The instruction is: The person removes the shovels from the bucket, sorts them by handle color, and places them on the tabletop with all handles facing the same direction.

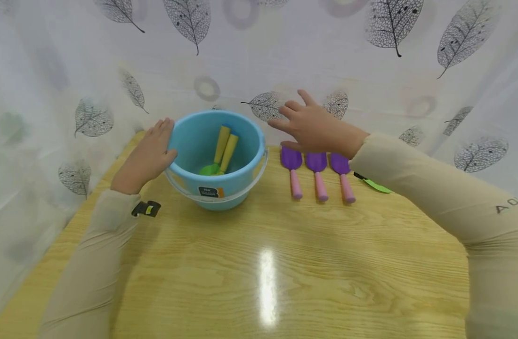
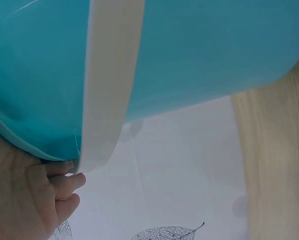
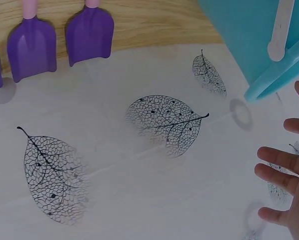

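Observation:
A light blue bucket (image 1: pixel 218 190) with a white handle (image 2: pixel 112 75) stands upright on the table. Inside it lean two yellow-handled tools (image 1: pixel 225 148), with a green part showing at the bottom. My left hand (image 1: pixel 146 153) lies against the bucket's left rim, fingers extended and thumb at the edge; the left wrist view has its fingertips right at the rim. To the right of the bucket, my right hand (image 1: pixel 307 122) hovers with spread fingers and holds nothing. Below it lie three purple toy shovels (image 1: pixel 316 162) with pink handles, side by side, their blades partly covered by the hand.
Right of the shovels, a green-bladed tool (image 1: pixel 376 186) with a black end lies partly behind my right sleeve. A pale leaf-print curtain (image 1: pixel 242 61) hangs along the back of the wooden table (image 1: pixel 199 278). A black strap (image 1: pixel 146 208) is on my left wrist.

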Action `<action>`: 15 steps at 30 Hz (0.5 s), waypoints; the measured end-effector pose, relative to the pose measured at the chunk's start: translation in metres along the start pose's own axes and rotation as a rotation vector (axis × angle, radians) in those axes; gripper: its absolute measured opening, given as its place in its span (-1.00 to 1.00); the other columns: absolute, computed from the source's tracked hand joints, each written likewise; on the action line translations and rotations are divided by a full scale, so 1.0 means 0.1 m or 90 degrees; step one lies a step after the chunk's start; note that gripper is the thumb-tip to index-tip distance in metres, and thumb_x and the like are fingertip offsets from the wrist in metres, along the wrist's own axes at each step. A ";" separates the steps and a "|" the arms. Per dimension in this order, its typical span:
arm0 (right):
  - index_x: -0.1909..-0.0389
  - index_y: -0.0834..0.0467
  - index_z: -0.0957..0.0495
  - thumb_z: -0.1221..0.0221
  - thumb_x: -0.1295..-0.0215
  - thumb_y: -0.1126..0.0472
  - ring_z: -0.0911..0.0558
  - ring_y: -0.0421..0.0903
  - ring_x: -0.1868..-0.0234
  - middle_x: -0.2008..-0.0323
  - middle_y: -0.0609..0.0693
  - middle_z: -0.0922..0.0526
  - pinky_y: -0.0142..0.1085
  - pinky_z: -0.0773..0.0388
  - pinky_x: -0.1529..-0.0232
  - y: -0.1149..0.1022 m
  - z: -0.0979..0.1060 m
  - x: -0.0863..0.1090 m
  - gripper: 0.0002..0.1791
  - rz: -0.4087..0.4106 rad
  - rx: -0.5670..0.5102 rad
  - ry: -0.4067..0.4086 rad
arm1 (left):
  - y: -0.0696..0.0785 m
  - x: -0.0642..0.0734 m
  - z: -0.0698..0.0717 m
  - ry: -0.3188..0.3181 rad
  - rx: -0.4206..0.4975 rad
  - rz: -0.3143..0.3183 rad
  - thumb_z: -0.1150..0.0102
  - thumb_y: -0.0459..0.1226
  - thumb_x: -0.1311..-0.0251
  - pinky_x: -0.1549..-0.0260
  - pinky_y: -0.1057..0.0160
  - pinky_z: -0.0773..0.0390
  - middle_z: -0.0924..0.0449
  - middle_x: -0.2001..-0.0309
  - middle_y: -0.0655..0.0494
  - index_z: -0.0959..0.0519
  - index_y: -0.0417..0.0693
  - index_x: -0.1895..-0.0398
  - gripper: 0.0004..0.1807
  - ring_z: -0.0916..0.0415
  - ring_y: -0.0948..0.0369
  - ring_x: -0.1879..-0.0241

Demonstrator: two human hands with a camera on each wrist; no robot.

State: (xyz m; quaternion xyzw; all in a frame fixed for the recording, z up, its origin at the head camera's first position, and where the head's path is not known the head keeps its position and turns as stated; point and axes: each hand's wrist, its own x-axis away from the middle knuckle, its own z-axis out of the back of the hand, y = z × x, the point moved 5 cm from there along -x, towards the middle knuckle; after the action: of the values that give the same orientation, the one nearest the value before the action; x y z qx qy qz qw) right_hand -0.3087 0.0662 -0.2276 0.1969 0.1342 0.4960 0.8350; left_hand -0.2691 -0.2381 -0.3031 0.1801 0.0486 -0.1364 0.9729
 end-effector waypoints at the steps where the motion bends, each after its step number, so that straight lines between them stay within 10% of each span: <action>1: -0.31 0.05 -0.32 -0.08 -0.27 -0.14 -0.37 0.18 -0.19 -0.11 0.24 -0.44 0.28 -0.03 -0.35 -0.02 0.01 -0.04 -0.36 0.010 0.003 0.002 | 0.00 0.00 0.00 0.000 -0.001 0.000 0.28 -0.25 -0.29 -0.44 -0.15 0.25 0.27 -0.46 -0.37 0.24 -0.41 -0.44 -0.25 0.34 -0.22 -0.47; 15: -0.30 0.07 -0.31 -0.03 -0.33 -0.02 -0.37 0.17 -0.25 -0.17 0.22 -0.44 0.20 -0.05 -0.40 -0.32 -0.03 -0.60 -0.45 0.124 0.031 -0.023 | 0.00 -0.02 -0.01 -0.005 -0.006 0.003 0.29 -0.24 -0.30 -0.43 -0.19 0.24 0.27 -0.46 -0.38 0.24 -0.43 -0.43 -0.26 0.34 -0.23 -0.46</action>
State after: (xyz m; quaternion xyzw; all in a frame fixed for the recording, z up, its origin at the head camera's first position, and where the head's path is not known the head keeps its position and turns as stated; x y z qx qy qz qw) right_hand -0.3140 0.0004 -0.2434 0.2385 0.1113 0.5678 0.7800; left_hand -0.2713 -0.2375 -0.3041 0.1752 0.0450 -0.1345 0.9743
